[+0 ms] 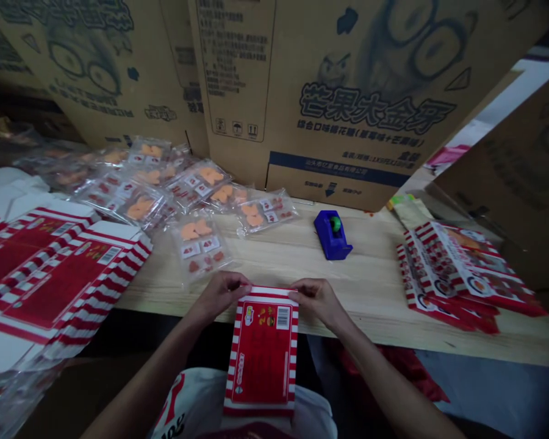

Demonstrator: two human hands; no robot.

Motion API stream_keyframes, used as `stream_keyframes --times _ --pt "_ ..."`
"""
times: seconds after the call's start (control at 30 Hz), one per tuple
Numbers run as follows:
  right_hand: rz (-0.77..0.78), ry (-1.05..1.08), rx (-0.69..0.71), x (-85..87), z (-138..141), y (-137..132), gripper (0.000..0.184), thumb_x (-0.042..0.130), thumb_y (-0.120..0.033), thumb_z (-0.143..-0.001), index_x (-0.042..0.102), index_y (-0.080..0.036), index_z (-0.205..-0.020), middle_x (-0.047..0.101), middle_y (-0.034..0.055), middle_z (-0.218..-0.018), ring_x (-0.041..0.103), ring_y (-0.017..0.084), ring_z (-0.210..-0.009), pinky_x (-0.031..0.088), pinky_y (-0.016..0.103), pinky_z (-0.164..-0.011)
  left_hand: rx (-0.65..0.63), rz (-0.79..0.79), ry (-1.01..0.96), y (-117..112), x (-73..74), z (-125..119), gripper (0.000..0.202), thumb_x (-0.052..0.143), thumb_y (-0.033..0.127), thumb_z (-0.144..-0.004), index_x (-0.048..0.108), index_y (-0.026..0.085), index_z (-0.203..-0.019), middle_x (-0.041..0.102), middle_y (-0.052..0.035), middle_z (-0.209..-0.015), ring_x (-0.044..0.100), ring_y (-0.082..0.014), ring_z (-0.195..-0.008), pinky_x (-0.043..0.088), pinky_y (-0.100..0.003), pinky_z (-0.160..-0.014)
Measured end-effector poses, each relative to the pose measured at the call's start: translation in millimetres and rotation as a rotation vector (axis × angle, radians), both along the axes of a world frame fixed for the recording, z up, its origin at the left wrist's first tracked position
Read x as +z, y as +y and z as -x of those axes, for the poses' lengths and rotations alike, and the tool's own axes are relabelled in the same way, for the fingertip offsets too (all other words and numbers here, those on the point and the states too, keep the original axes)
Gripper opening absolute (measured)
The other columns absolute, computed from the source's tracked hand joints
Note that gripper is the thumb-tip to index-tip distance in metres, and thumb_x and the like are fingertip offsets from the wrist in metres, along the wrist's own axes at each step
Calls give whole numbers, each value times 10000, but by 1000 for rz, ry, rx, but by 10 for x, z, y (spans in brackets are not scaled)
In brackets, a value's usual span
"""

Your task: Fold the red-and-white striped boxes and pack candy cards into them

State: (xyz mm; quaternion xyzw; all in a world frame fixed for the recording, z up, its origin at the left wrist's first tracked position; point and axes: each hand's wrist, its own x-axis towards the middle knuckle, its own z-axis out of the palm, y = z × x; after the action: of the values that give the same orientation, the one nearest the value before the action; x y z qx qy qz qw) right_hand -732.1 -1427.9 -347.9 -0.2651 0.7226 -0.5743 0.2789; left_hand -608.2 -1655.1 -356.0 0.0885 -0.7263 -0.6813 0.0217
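A flat red box with white striped edges [261, 360] lies over my lap, its far end at the table's front edge. My left hand [222, 294] pinches the box's far left corner between thumb and fingers. At the far right corner, my right hand [319, 300] grips the same end in a similar pinch. A label with a barcode faces up near that end. Just beyond my left hand lies a clear packet of orange and reddish pieces [202, 245]. Past my right hand stands a blue tape dispenser [332, 235] with a green core.
Flat red-striped boxes [68, 274] are stacked at the left. Several clear packets [139, 183] are heaped at the back left. Filled red-striped packages [462, 274] lie at the right. Large cardboard cartons [311, 67] wall off the back of the wooden table [370, 292].
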Motion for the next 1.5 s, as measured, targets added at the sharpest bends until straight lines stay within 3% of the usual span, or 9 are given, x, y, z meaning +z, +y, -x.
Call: stream_keyframes --times 0.17,0.43,0.57,0.77,1.0,1.17,1.3,1.37,1.5 --pt "10 -93 55 113 71 -67 242 789 -388 -645 709 -169 -708 695 23 -648 618 154 -579 500 260 -564 -41 -21 -10 -64 68 114 269 707 367 -707 690 99 -707 665 -36 -625 564 -131 -584 422 -227 -570" --pt "16 141 50 128 -14 40 220 708 -377 -738 683 -177 -649 644 26 -656 583 151 -615 466 260 -585 -74 -2 56 43 7 -27 321 596 403 -833 701 104 -787 686 -45 -713 586 -138 -651 443 -232 -623" --pt "-28 82 101 177 28 59 254 714 -393 -725 639 -171 -626 627 16 -609 563 139 -568 446 251 -551 -60 -22 32 79 32 8 273 655 369 -775 690 99 -763 678 -44 -685 582 -135 -625 435 -223 -595" --pt "-69 256 103 206 95 52 259 685 -342 -752 600 -168 -580 586 4 -571 515 120 -537 385 232 -505 -61 177 95 103 146 122 252 603 286 -788 606 113 -605 526 27 -518 445 -75 -496 312 -183 -473" --pt "82 306 99 73 -57 231 154 692 -336 -812 705 -186 -778 671 68 -848 629 178 -778 480 267 -656 21 316 197 219 60 -86 231 600 303 -856 731 128 -932 746 -87 -903 674 -183 -805 498 -238 -687" --pt "179 311 -135 -182 -331 239 90 663 -292 -845 695 -211 -824 668 62 -894 637 180 -864 502 281 -742 90 104 232 306 -77 -121 198 631 297 -833 745 159 -916 734 -109 -989 675 -215 -904 517 -286 -777" --pt "152 284 -17 -148 -119 281 185 675 -313 -820 691 -231 -985 668 77 -1061 631 199 -978 517 304 -788 187 -182 157 361 -157 -132 139 677 307 -806 707 171 -804 671 -35 -851 624 -146 -751 485 -215 -658" --pt "151 350 -185 -18 240 369 255 698 -354 -774 688 -223 -993 659 80 -1098 621 206 -987 512 307 -778 218 -260 121 374 -187 -126 146 700 316 -788 700 170 -794 627 -12 -823 595 -126 -705 464 -197 -607" --pt "81 368 -791 243 1034 558 279 697 -423 -680 678 -178 -813 664 50 -873 585 173 -796 455 271 -666 222 -362 72 417 -226 -105 190 735 343 -750 703 164 -805 609 -3 -816 597 -127 -688 474 -204 -598"
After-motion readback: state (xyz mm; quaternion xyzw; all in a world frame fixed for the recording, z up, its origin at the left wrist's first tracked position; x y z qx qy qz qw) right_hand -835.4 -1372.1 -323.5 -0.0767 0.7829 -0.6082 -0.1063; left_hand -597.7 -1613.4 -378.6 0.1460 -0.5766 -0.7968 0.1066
